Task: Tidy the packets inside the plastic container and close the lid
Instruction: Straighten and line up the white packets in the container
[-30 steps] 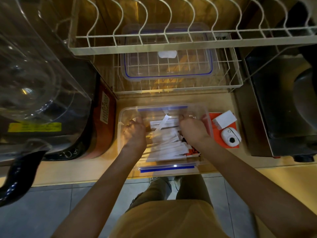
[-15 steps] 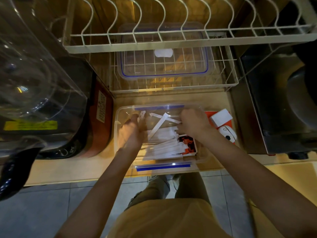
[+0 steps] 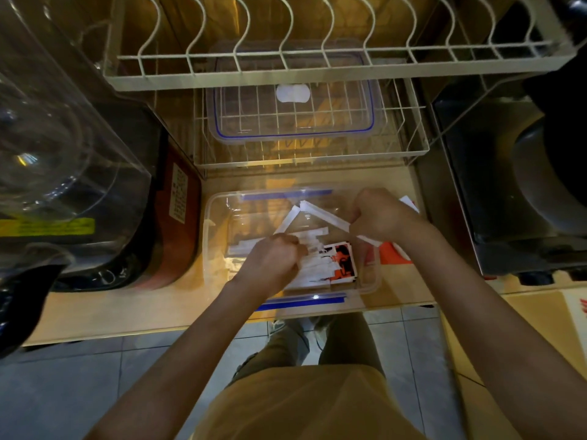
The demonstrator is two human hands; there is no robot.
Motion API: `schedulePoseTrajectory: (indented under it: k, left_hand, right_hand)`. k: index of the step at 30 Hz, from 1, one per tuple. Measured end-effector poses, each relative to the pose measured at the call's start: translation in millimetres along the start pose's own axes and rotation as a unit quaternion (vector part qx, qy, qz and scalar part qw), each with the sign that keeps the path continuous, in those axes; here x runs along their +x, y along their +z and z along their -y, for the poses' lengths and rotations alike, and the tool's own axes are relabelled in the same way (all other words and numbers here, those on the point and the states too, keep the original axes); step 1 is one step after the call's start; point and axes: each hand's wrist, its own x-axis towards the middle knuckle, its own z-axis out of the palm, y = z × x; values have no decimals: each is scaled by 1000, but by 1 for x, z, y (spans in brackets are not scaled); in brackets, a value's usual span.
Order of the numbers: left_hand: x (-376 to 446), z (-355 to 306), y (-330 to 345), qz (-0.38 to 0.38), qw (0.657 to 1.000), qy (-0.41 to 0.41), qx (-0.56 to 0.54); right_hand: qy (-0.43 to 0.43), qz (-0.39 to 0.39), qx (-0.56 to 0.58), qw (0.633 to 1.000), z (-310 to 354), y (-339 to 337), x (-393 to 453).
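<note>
**Both hands among the packets at the counter's edge**

We stand on grey floor tiles (image 3: 79, 385) before a pale, smooth wooden counter (image 3: 104, 309). At its near edge sits the clear, rounded rectangular plastic container with blue clip strips (image 3: 212, 249), open-topped. Inside lies a loose heap of slim white paper packets (image 3: 313, 265), flat and overlapping, with an orange-and-black printed sachet (image 3: 343, 260) at the right. Our left hand (image 3: 273, 258) is curled, fingers pressed down into the heap; what it grasps we cannot tell. Our right hand (image 3: 379, 217) is fisted round one long white stick packet (image 3: 324, 214), lifted aslant. Beyond, the transparent blue-sealed lid (image 3: 292, 122) rests in a cream wire rack (image 3: 409, 144), under a curved-tined upper shelf. An orange box is mostly hidden behind the right wrist. The appliances at both sides are cut off.
</note>
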Motion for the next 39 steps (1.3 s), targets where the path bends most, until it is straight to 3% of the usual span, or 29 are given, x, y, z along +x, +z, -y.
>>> schedulePoseTrajectory:
  k: [9, 14, 17, 21, 26, 32, 35, 39]
  left_hand:
    - [-10, 12, 10, 61, 991, -42, -115]
    - [-34, 19, -11, 85, 985, -18, -151]
    - [-41, 21, -34, 54, 975, -26, -215]
    - [-34, 31, -43, -10, 963, -100, -250]
    - [-10, 38, -16, 71, 970, -148, -178]
    - [5, 26, 6, 131, 987, -90, -19]
    - [10, 22, 11, 123, 987, -85, 60]
    - [13, 16, 27, 79, 988, -78, 109]
  right_hand:
    - [-87, -18, 83, 993, 12, 28, -3]
    - [-94, -14, 52, 994, 28, 61, 9]
    - [-102, -6, 7, 995, 35, 80, 12]
    - [-129, 34, -21, 991, 38, 93, 9]
    - [-142, 39, 52, 988, 32, 86, 3]
    - [6, -13, 151, 988, 12, 63, -4]
    - [67, -12, 133, 989, 6, 64, -5]
    - [80, 26, 127, 988, 7, 75, -6]
